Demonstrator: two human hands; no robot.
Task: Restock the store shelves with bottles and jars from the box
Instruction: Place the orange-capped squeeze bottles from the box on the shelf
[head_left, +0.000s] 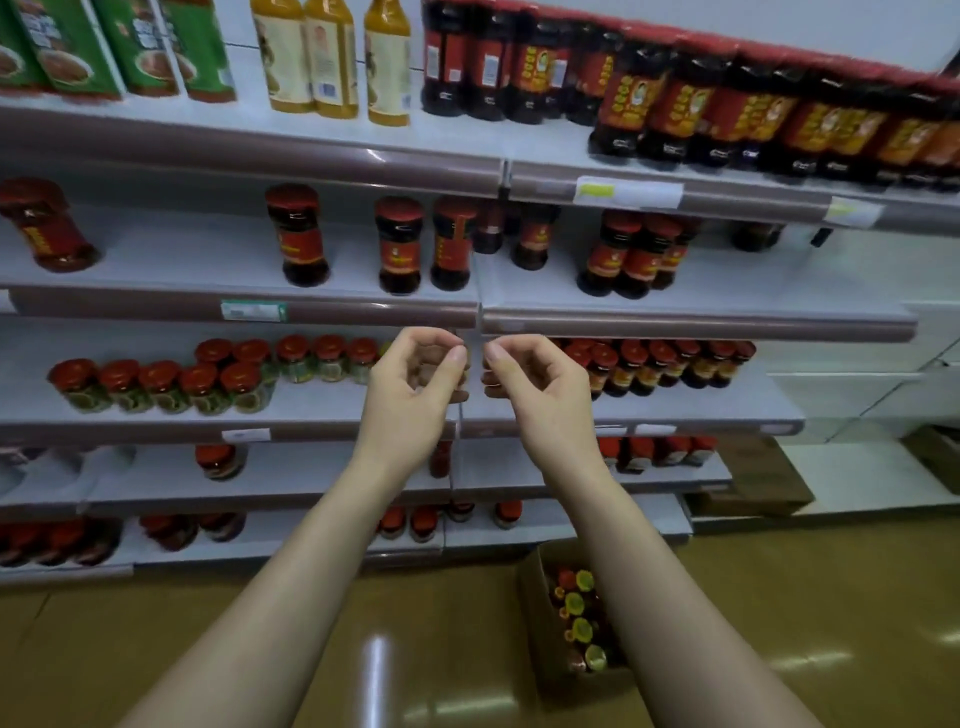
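My left hand (415, 374) and my right hand (535, 379) are raised side by side in front of the third shelf (363, 423). The fingers of both are curled and neither holds anything. Between and behind them the shelf divider and a bit of a brown jar show; the rest there is hidden. Red-lidded jars (171, 384) stand to the left on that shelf, and dark red-lidded jars (670, 364) to the right. The cardboard box (535, 623) sits on the floor below my right forearm, with several jars (576, 618) with yellow-green and red lids in it.
The shelf above (249, 306) carries spaced tall red-labelled jars (298, 234). On the top shelf are dark sauce bottles (675, 104), yellow bottles (332, 57) and green packets (130, 47). Lower shelves hold a few red-lidded jars. Another box (763, 483) lies at the right.
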